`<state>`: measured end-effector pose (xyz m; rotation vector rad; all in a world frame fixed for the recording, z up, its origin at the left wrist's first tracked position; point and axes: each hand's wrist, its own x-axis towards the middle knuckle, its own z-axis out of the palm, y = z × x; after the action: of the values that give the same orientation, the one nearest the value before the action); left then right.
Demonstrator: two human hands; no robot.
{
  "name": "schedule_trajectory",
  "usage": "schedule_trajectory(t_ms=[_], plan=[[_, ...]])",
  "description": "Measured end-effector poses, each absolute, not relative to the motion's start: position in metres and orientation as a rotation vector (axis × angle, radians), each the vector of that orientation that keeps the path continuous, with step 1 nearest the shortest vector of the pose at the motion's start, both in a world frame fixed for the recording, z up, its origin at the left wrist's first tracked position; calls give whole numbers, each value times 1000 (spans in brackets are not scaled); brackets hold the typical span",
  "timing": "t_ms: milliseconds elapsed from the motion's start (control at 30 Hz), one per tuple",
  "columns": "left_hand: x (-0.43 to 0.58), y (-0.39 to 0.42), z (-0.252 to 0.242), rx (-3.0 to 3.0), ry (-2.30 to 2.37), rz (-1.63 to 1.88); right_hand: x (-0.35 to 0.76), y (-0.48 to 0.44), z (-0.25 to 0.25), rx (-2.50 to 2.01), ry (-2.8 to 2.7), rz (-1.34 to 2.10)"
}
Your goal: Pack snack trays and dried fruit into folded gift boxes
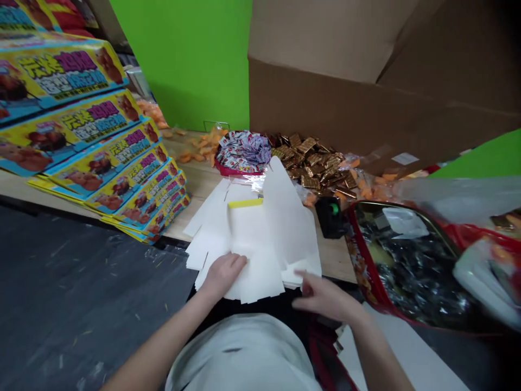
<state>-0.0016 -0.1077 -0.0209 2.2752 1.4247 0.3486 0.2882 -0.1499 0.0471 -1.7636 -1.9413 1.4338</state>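
A flat white cardboard box blank [252, 239] with a yellow strip lies on the wooden table's [203, 184] near edge, one flap tilted upward. My left hand [222, 274] rests on its lower left part, fingers curled over the card. My right hand [325, 297] is blurred by motion at the blank's lower right corner, fingers pointing toward the card's edge; whether it grips the card is unclear.
A slanted stack of yellow and blue printed flat boxes [101, 157] lies at left. A red bowl of white sachets [243, 152], gold packets [313, 160], orange snacks [199, 146], a black device [330, 216], a red tin [402, 266] and a large cardboard box [366, 81] surround the blank.
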Motion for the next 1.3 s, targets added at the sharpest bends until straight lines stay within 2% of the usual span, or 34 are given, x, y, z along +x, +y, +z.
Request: schedule_trajectory(t_ms=[67,167,233,400,533,667,733,833,933,1033,1133,1200,1300], plan=[[-4,-117,-12,2368,1265,297,281,-132,32,-1891,-1574,1214],[3,-143,-9,2507,1301,228,241,-109,3,-1734,-1012,1285],[11,-162,-16,2555,1461,242,218,-106,-8,-1594,-834,1343],[17,-179,-28,2379,1610,684,237,-137,-1,-1652,-1249,1290],[15,-158,-14,1896,1559,912,262,-157,-1,-1665,-1534,1124],[31,-133,-15,1451,1809,1115,223,-156,-27,-1737,-1428,862],[36,-128,-21,1545,1919,1156,201,-149,-38,-1792,-1287,700],[27,-129,-26,2147,1780,918,197,-145,-36,-1862,-1332,538],[12,-127,-19,2507,1546,600,218,-158,-9,-1970,-1713,596],[10,-116,-5,2585,1414,241,217,-173,30,-1808,-2253,735],[19,-97,6,2509,1339,-82,184,-159,56,-1759,-2516,457],[24,-85,10,2462,1326,-167,161,-135,61,-1962,-2605,370],[24,-72,13,2454,1280,-210,147,-100,59,-2083,-2758,511]])
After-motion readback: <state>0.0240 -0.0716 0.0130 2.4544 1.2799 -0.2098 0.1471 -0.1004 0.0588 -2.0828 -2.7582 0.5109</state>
